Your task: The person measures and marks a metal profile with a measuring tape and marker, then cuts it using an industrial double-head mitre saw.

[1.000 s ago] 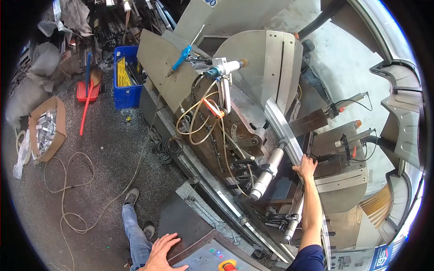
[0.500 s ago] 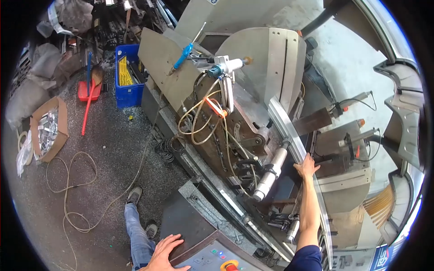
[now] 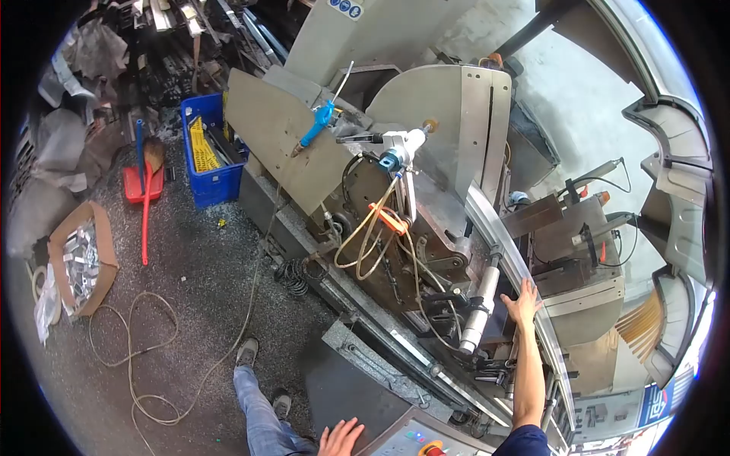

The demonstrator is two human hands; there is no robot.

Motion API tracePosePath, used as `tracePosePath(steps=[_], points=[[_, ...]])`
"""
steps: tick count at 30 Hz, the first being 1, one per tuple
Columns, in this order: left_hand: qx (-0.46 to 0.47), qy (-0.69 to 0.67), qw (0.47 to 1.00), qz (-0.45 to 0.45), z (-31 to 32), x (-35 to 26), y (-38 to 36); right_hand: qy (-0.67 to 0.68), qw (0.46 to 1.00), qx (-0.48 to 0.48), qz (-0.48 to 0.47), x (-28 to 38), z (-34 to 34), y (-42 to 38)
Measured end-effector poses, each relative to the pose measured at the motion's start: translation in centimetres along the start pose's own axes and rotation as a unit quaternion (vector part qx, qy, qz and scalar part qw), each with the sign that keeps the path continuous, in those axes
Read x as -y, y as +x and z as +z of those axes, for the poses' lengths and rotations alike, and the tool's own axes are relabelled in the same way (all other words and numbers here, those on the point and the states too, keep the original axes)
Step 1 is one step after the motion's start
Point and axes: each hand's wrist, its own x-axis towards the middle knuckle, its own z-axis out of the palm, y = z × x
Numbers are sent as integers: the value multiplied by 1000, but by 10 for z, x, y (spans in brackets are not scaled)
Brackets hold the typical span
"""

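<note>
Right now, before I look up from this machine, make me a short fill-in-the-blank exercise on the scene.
1. The person's ____ hand is at the long metal bar, while the other hand lies by the control panel.
2. The dustpan on the floor is coloured ____.
3. The plastic crate by the machine is coloured ____.
4. The box of small metal pieces is made of ____.

Missing words: right; red; blue; cardboard.

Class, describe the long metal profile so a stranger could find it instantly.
Find the big grey machine at the centre. Just right of its pale cylinder, the right hand is at the silvery metal profile. Unlike the short, round cylinder, it is a long, ridged strip.
</note>
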Motion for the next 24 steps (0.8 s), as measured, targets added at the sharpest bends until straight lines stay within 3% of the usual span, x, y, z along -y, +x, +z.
tracePosePath(steps=[4, 7, 15, 18, 19, 22, 23, 24], points=[[53, 58, 995, 63, -12, 4, 8, 13, 1000, -18, 14, 1, -14, -32], [32, 40, 994, 91, -10, 9, 9, 28, 998, -54, 35, 1, -29, -44], [78, -14, 996, 48, -28, -1, 19, 63, 980, -175, -66, 12, -101, -87], [88, 11, 995, 50, -27, -5, 19, 165, 975, -150, -2, 27, -145, -130], [93, 20, 994, 51, -27, -6, 19, 175, 962, -206, -20, 2, -133, -141], [66, 75, 993, 61, -24, -15, 21, 263, 931, -246, 54, -17, -155, -201], [122, 135, 982, 58, -18, -3, 24, 225, 938, -239, 108, -29, -164, -225], [119, 125, 983, 62, -13, 4, 23, 216, 924, -280, 146, -34, -173, -249]])
